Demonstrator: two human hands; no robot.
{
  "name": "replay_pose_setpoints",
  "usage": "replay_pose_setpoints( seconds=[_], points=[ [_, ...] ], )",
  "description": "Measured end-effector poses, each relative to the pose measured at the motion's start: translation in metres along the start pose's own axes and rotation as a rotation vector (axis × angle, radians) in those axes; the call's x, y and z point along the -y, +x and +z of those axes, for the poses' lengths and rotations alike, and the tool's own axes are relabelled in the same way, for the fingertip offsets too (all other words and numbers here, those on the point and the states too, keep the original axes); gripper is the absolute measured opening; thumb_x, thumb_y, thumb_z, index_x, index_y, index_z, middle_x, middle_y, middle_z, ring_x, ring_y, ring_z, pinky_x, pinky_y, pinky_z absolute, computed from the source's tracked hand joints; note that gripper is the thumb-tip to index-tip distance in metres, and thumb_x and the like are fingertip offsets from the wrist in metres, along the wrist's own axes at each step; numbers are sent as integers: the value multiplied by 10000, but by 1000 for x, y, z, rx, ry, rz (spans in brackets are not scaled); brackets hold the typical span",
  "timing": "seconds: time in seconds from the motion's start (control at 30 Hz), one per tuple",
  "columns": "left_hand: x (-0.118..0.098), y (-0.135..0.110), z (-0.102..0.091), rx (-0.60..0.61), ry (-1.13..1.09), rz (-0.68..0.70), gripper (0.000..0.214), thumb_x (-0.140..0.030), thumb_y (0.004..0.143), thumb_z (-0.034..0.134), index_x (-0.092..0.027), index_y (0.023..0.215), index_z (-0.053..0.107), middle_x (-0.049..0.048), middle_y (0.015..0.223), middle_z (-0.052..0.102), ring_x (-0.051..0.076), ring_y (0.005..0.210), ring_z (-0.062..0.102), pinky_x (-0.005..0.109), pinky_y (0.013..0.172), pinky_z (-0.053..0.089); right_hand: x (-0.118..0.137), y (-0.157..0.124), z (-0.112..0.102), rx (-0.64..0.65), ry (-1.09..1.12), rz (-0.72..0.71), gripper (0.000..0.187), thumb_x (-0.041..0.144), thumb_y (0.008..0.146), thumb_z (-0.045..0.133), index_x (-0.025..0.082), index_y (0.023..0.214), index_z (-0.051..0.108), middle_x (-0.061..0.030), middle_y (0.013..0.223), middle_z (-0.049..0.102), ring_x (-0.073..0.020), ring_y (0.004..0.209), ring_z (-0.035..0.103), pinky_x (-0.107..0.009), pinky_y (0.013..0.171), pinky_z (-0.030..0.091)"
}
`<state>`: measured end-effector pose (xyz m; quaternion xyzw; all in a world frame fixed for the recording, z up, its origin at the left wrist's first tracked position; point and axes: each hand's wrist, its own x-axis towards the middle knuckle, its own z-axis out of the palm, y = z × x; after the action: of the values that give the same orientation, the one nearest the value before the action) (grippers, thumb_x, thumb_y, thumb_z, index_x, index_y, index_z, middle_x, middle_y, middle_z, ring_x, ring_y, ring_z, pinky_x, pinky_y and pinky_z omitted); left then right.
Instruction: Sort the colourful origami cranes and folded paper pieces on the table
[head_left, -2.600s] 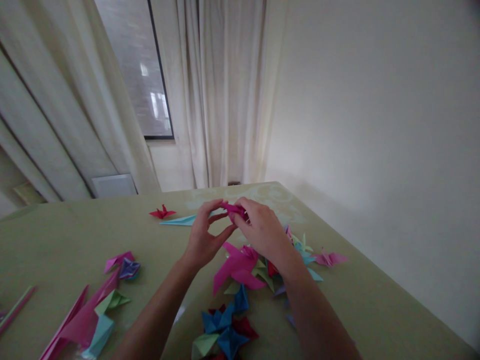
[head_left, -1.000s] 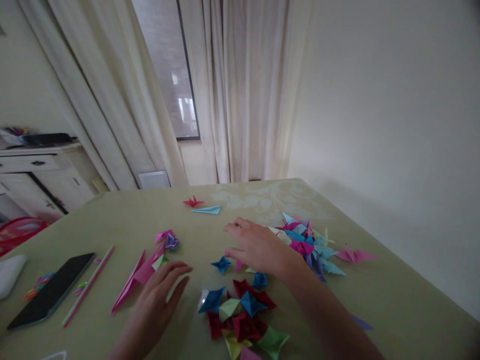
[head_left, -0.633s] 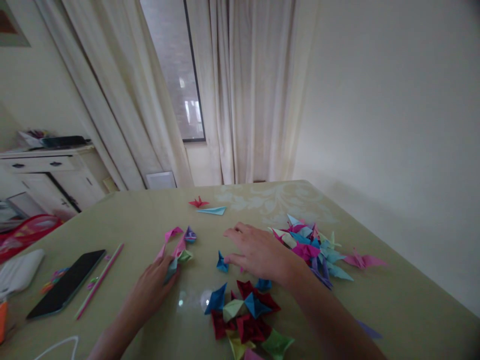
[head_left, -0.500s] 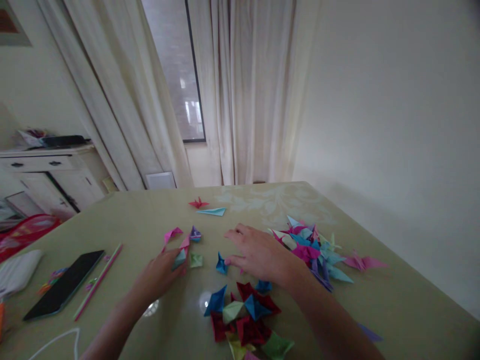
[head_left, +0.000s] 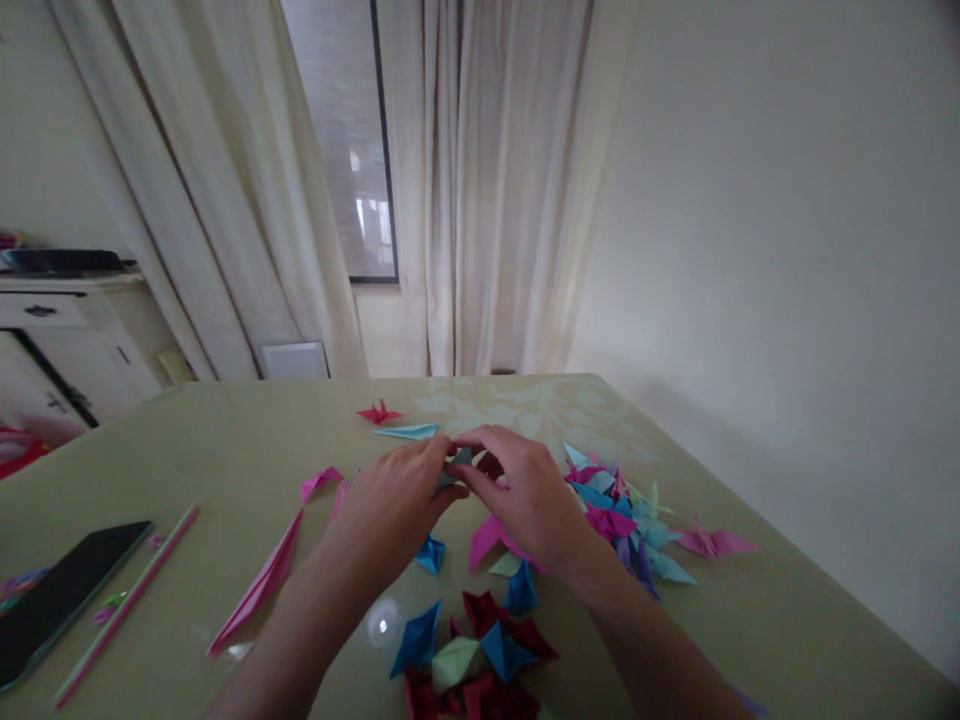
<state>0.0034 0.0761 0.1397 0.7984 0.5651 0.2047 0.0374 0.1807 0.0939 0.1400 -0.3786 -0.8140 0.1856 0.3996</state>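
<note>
Both hands meet above the middle of the green table (head_left: 225, 450). My left hand (head_left: 394, 495) and my right hand (head_left: 517, 490) pinch a small folded paper piece (head_left: 455, 462), grey-blue in colour, between their fingertips. Below the hands lie a small blue folded piece (head_left: 430, 553) and a magenta folded sheet (head_left: 489, 535). A heap of blue, red and green folded pieces (head_left: 472, 650) sits near my forearms. Another heap of mixed colours (head_left: 622, 505) lies right of my right hand.
A long pink folded strip (head_left: 274, 565) lies left of my left arm. Further left are a striped stick (head_left: 127, 600) and a dark phone (head_left: 52, 600). A red paper crane (head_left: 379, 412) and a light blue paper dart (head_left: 409, 431) lie at the far side. Curtains and a wall close the table's far and right sides.
My left hand left the pink strip area and came to the middle with a small folded piece. My right hand lifted off the table to meet it. Both now pinch the piece.
</note>
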Motion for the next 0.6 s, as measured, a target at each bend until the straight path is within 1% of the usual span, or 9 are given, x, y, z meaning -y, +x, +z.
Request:
replay_pose_setpoints(
  seconds=[0.07,0.13,0.2,0.27,0.3,0.37,0.43,0.5,0.6],
  points=[
    [3,1,5,7,-60,10,297,-341,936,699,-236,1196,601,88,1107,755,312,1023,725,373,819,533,-2,1,-4,-6,-6,0,133,132,929,733,216,1032,728,-9,945,755,-166,837,700,-268,770,499],
    [16,2,8,1,-140,29,434,-358,932,702,-253,1319,537,82,1178,741,290,1045,718,375,844,543,-7,2,-11,-2,-38,-4,96,132,939,720,219,980,726,-2,921,754,-165,843,700,-263,774,495],
    [38,3,10,-4,-143,16,499,-355,940,683,-251,1394,501,91,1243,720,274,1082,704,384,899,541,-14,2,-24,-7,-136,16,99,130,951,698,222,977,724,-6,935,758,-171,859,700,-272,792,490],
    [66,5,13,29,-25,-43,363,-296,949,644,-217,1299,591,110,1255,712,276,1131,684,400,963,515,-22,2,-41,-16,-300,73,109,124,956,678,220,980,724,-21,950,760,-191,881,699,-292,808,479],
    [81,6,15,76,63,-100,271,-254,937,634,-206,1204,648,116,1248,713,284,1137,680,406,969,505,-27,2,-49,-18,-385,111,114,121,956,667,217,979,724,-31,957,759,-202,892,698,-303,813,471],
    [106,7,24,240,196,-206,180,-219,882,663,-200,1055,707,115,1180,734,295,1095,693,397,923,505,-34,1,-63,-5,-506,182,125,111,955,647,208,969,725,-47,964,757,-218,904,695,-315,816,456],
    [124,8,38,416,217,-257,190,-253,810,732,-212,996,726,98,1102,755,290,1032,710,366,849,506,-37,1,-69,40,-552,218,132,103,948,636,198,956,726,-55,964,754,-220,902,689,-314,811,443],
    [132,8,51,525,184,-279,296,-274,721,800,-235,1007,736,76,1063,768,282,999,719,338,798,500,-35,1,-67,124,-532,210,132,94,934,638,190,936,728,-56,955,751,-213,893,680,-305,805,436],
    [133,9,63,576,163,-295,383,-198,633,825,-253,1006,758,68,1059,785,289,1005,725,322,766,489,-30,2,-51,273,-429,152,148,83,928,626,182,911,734,-50,936,746,-193,879,668,-284,795,434]
  ],
)
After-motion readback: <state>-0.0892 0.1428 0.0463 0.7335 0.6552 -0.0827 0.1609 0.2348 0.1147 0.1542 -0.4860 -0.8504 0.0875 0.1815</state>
